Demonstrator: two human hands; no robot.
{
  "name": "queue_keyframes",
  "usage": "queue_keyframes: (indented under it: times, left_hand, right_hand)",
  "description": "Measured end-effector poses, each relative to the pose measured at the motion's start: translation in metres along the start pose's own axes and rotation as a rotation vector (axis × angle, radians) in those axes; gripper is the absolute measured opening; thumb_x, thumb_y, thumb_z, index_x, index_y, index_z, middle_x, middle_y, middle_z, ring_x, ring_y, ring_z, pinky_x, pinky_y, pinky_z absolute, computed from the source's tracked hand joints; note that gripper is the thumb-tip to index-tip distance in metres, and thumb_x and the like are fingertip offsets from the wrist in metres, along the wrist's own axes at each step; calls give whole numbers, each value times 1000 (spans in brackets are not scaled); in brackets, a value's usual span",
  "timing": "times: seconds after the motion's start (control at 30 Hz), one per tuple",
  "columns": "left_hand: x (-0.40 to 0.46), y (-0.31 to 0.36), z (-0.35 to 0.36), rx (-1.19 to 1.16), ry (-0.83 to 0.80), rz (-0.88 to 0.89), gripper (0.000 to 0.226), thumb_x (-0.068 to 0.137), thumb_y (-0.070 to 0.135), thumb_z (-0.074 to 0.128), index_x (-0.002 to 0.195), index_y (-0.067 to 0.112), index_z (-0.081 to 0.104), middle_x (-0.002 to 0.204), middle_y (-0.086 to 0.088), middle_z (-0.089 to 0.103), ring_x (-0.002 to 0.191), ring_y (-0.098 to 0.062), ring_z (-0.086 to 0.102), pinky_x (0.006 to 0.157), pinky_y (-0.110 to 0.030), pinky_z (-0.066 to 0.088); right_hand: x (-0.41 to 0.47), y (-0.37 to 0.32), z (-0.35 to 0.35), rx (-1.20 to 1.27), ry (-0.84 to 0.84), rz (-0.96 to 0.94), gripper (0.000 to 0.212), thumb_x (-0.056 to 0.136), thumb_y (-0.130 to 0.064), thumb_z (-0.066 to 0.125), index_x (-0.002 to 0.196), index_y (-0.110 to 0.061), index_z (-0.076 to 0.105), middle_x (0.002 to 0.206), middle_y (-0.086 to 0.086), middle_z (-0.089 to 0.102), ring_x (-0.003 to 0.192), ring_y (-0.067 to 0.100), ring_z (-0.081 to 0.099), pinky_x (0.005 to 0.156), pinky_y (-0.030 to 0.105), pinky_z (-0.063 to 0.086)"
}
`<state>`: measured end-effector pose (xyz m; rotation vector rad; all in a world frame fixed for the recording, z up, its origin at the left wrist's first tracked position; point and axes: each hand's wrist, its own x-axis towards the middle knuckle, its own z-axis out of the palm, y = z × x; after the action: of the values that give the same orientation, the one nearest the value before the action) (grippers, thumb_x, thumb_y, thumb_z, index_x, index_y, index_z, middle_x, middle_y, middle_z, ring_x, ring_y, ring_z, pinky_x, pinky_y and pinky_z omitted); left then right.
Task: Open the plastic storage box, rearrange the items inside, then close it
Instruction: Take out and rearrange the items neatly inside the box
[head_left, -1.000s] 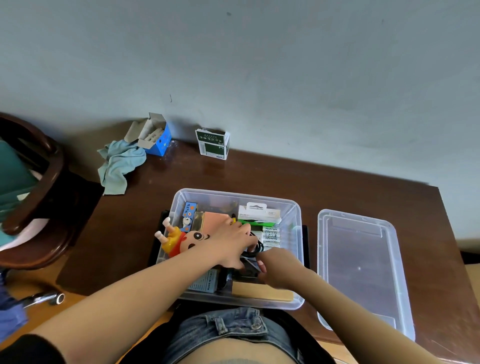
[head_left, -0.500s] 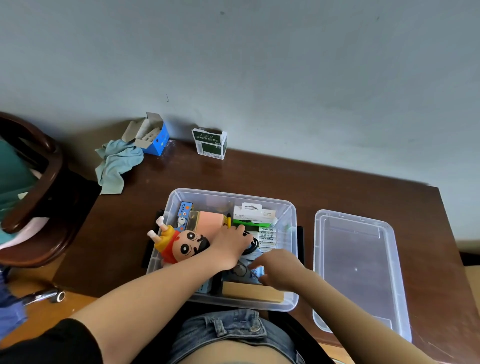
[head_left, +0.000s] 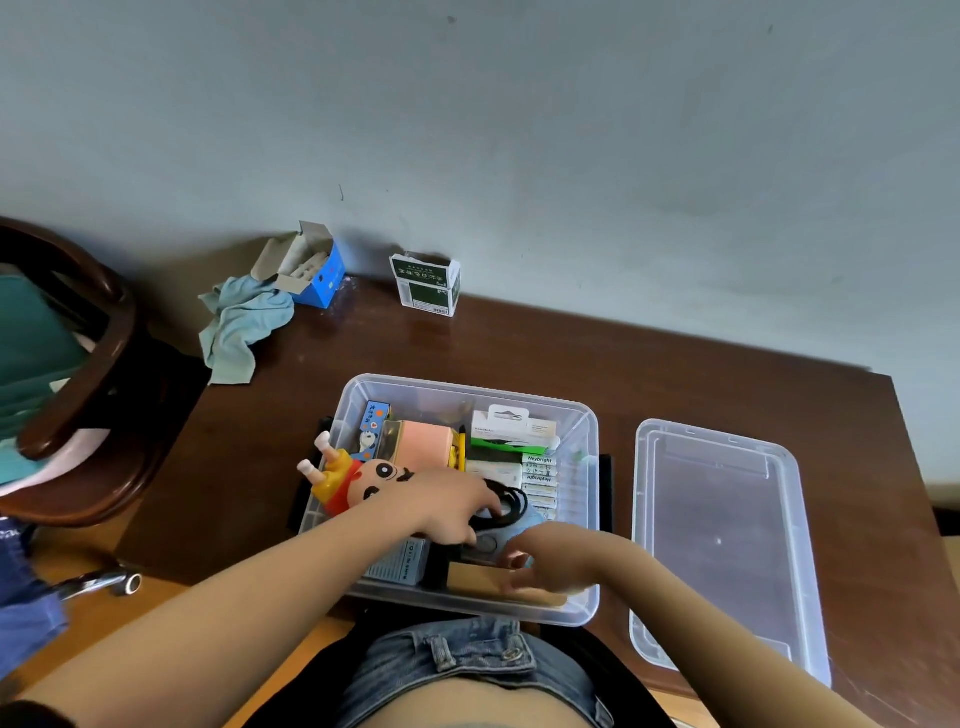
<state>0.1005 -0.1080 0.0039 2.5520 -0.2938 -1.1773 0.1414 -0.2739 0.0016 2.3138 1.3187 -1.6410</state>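
Left hand (head_left: 453, 506) and right hand (head_left: 553, 558) reach forward close together, fingers curled.

- The left hand (head_left: 457, 506) covers part of the cartoon doll's (head_left: 358, 475) face.
- The right hand's (head_left: 558, 558) fingertips blur over a grey item; its grip is unclear.
- The chair (head_left: 78, 374) runs off frame.

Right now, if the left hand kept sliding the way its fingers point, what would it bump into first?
Most likely the coiled black cable just beyond the left hand; its fingertips look almost on it already. Behind that lie the battery packs. Depth is hard to judge from above.
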Motion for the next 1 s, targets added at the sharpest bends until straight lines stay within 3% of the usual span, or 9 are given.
queue_keyframes:
  times: [0.1, 0.17, 0.23, 0.33, 0.4, 0.53, 0.6, 0.77, 1.0]
  left_hand:
    - [-8, 7, 3, 36, -39, 32, 21, 93, 17, 46, 110, 16, 60, 99, -8, 61, 89, -27, 55, 73, -39, 46]
    - [-11, 9, 5, 82, -46, 56, 15, 91, 10, 41, 90, 11, 56, 86, -11, 56, 76, -26, 48, 65, -41, 40]
    - [-13, 8, 8, 81, -42, 59, 16, 93, 10, 39, 90, 12, 55, 91, -10, 58, 80, -27, 50, 67, -42, 39]
    - [-21, 6, 9, -29, 44, 69, 32, 98, 17, 37, 117, 18, 62, 119, -3, 63, 104, -22, 56, 86, -39, 46]
    - [-30, 1, 9, -141, 188, 78, 33, 100, 22, 37, 123, 23, 61, 124, 5, 62, 111, -14, 54, 93, -35, 44]
    - [-50, -23, 11, -165, 710, 46, 25, 97, 18, 46, 110, 22, 67, 110, 7, 64, 107, -11, 53, 94, -30, 39]
    - [-55, -37, 12, -197, 856, -25, 24, 95, 15, 50, 110, 19, 68, 112, 5, 63, 107, -13, 54, 94, -30, 40]
    - [-50, -61, 11, -169, 714, -241, 37, 95, 23, 48, 132, 27, 51, 133, 6, 47, 123, -13, 43, 97, -34, 40]
    - [-33, -67, 4, -197, 542, -300, 43, 97, 31, 40, 140, 30, 39, 140, 3, 40, 128, -19, 36, 99, -40, 41]
  right_hand:
    - [-1, 6, -10, 166, 190, 36, 36, 95, -40, 49, 107, -11, 68, 107, 8, 69, 97, 23, 63, 88, 37, 50]
    - [2, 9, -18, 190, 347, 75, 35, 97, -36, 46, 101, -10, 69, 106, 7, 69, 95, 21, 63, 86, 35, 51]
    - [10, 11, -21, 182, 446, 113, 30, 97, -30, 43, 109, -13, 66, 113, 5, 67, 101, 21, 60, 86, 31, 48]
    - [27, 11, -23, 202, 440, 153, 30, 98, -25, 40, 114, -14, 63, 118, 5, 64, 107, 22, 57, 89, 33, 47]
    - [38, 11, -22, 216, 406, 155, 30, 97, -23, 40, 115, -14, 63, 120, 5, 64, 108, 22, 57, 93, 35, 47]
    - [51, 12, -23, 114, 321, 122, 28, 92, -27, 52, 117, -20, 63, 120, -1, 65, 109, 18, 58, 90, 31, 46]
    - [56, 13, -24, 32, 271, 127, 34, 91, -34, 56, 124, -24, 58, 122, 0, 64, 109, 19, 58, 89, 32, 47]
    - [74, 15, -20, 45, 472, 292, 49, 96, -40, 42, 139, -17, 35, 123, 9, 61, 111, 29, 58, 86, 38, 48]
    - [89, 10, -17, 12, 440, 362, 38, 89, -45, 50, 115, -21, 62, 112, 3, 65, 101, 24, 61, 77, 31, 50]
